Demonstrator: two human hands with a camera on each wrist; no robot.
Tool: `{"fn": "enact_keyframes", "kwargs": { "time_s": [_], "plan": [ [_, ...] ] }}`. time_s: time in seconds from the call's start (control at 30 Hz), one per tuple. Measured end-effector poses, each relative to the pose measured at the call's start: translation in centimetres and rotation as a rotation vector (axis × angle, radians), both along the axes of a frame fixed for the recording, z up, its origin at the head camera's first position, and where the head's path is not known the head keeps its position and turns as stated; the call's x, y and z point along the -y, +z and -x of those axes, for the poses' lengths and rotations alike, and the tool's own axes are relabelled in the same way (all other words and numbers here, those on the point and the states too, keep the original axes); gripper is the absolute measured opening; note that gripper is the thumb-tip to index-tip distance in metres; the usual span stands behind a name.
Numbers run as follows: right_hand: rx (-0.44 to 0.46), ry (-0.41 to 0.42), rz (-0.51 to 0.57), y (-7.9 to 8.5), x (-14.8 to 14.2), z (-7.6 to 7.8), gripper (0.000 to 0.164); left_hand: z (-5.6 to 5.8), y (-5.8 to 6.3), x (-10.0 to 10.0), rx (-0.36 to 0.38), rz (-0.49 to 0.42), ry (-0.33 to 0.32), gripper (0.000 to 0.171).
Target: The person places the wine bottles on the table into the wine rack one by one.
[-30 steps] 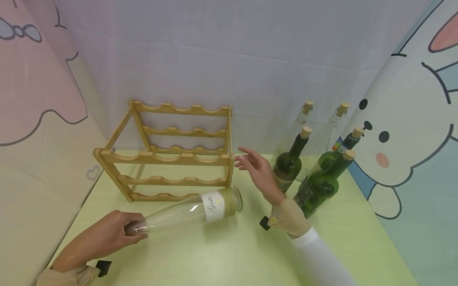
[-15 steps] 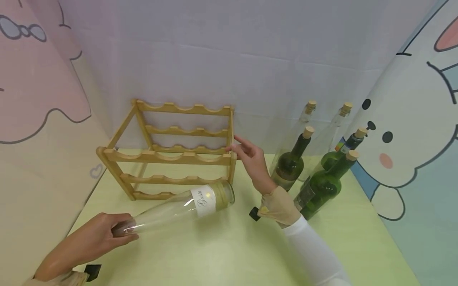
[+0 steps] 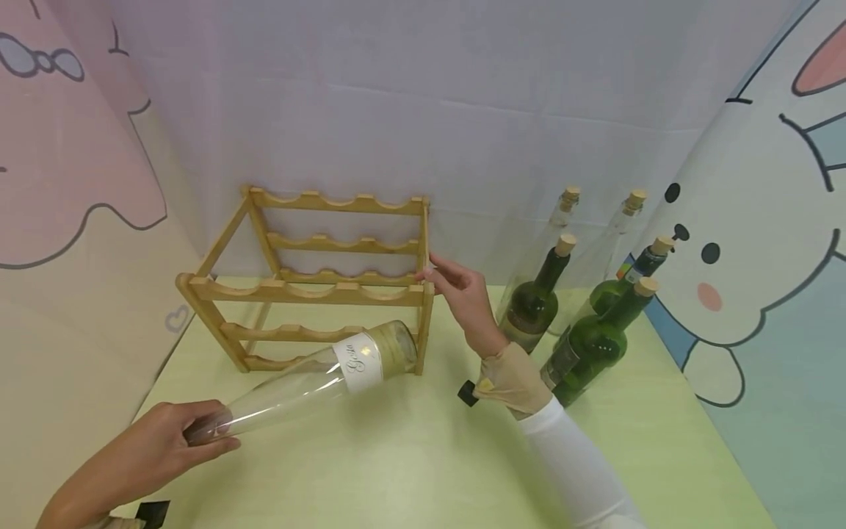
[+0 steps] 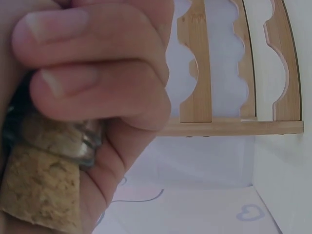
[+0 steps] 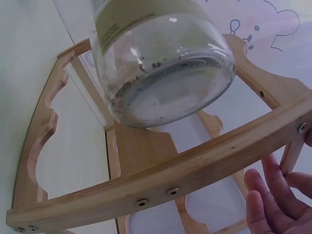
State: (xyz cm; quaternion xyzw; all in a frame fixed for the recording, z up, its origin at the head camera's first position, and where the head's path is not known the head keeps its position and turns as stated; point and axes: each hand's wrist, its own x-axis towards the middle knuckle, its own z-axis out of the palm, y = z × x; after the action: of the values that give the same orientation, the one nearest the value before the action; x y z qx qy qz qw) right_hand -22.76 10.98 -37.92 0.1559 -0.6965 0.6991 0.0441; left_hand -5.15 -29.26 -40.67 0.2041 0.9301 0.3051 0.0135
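Note:
My left hand (image 3: 158,444) grips a clear glass wine bottle (image 3: 291,393) by its neck. The bottle lies slanted, base up to the right, in front of the wooden wine rack (image 3: 311,292). Its white label and yellowish band face up. In the left wrist view, curled fingers wrap the neck and a cork (image 4: 41,187) pokes out below them. My right hand (image 3: 471,305) holds the rack's right end near the top front corner, thumb and fingers about the wood. The right wrist view shows the bottle's round base (image 5: 175,95) close over the rack's side post.
To the right stand several corked bottles: a dark green one (image 3: 534,305), a green one in front (image 3: 595,342), another green one (image 3: 604,294) and clear ones behind. A pale green table (image 3: 410,470) lies below, with cartoon-printed cloth walls (image 3: 476,154) around.
My left hand has drawn the bottle leftward and its base has risen toward the rack's lower front rail. My right hand has moved left onto the rack and taken hold of it.

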Motion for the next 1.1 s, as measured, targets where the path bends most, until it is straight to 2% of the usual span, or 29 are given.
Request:
{"fn": "enact_keyframes", "kwargs": {
  "time_s": [0.27, 0.47, 0.7, 0.93, 1.1],
  "plan": [
    [0.0, -0.01, 0.009, -0.1, 0.0, 0.0, 0.046, -0.4, 0.2, -0.2, 0.004, 0.023, 0.016, 0.027],
    [-0.001, -0.011, 0.019, -0.2, -0.1, -0.1, 0.045, -0.5, 0.4, -0.4, 0.036, 0.049, 0.038, 0.025],
    [-0.003, -0.011, 0.03, -0.2, 0.1, -0.1, 0.044, -1.3, 0.9, -1.1, -0.018, 0.078, 0.098, 0.03],
    [-0.003, -0.012, 0.034, -0.2, 0.1, -0.2, 0.046, -2.0, 1.0, -2.4, -0.057, 0.059, 0.136, 0.039],
    [-0.006, -0.017, 0.034, -0.2, 0.1, -0.1, 0.045, -2.6, 1.5, -3.5, 0.036, 0.107, 0.163, 0.035]
  ]
}}
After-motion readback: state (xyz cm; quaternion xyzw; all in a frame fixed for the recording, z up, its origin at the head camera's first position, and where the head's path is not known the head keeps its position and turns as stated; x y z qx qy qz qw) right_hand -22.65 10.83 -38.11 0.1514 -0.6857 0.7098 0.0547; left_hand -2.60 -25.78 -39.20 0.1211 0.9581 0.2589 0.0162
